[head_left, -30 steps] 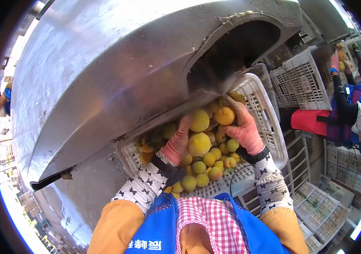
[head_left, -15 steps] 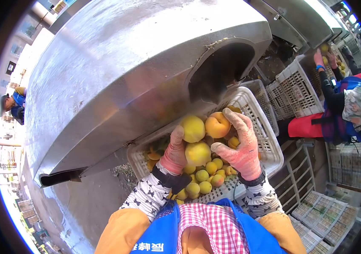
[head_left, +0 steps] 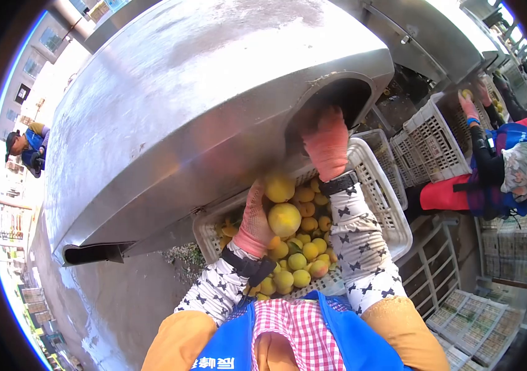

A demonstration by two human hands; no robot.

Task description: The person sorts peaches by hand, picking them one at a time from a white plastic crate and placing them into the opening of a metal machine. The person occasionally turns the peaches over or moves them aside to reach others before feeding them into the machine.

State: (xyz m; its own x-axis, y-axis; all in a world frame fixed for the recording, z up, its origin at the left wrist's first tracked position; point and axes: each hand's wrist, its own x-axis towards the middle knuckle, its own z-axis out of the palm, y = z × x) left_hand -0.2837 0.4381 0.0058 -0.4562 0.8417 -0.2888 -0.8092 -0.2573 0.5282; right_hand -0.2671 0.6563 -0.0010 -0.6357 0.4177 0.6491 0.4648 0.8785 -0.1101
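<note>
My left hand point(head_left: 255, 221), in a pink glove, holds two large yellow fruits point(head_left: 284, 219), one behind the other, above the white crate point(head_left: 396, 232). My right hand point(head_left: 327, 143), also gloved, reaches into the dark round opening point(head_left: 344, 93) of the metal machine point(head_left: 214, 93); its fingertips are in shadow, and whether they hold a fruit cannot be made out. Many smaller yellow and orange fruits point(head_left: 297, 261) fill the crate below my hands.
A co-worker point(head_left: 514, 164) at the right holds a fruit beside more white crates point(head_left: 433, 139). Another person point(head_left: 28, 147) is at the far left. A metal rack point(head_left: 439, 260) and stacked crates point(head_left: 476, 318) stand at the lower right.
My right hand has moved up from the crate into the machine's opening. The orange fruit it held is no longer seen in it. My left hand still holds its yellow fruits.
</note>
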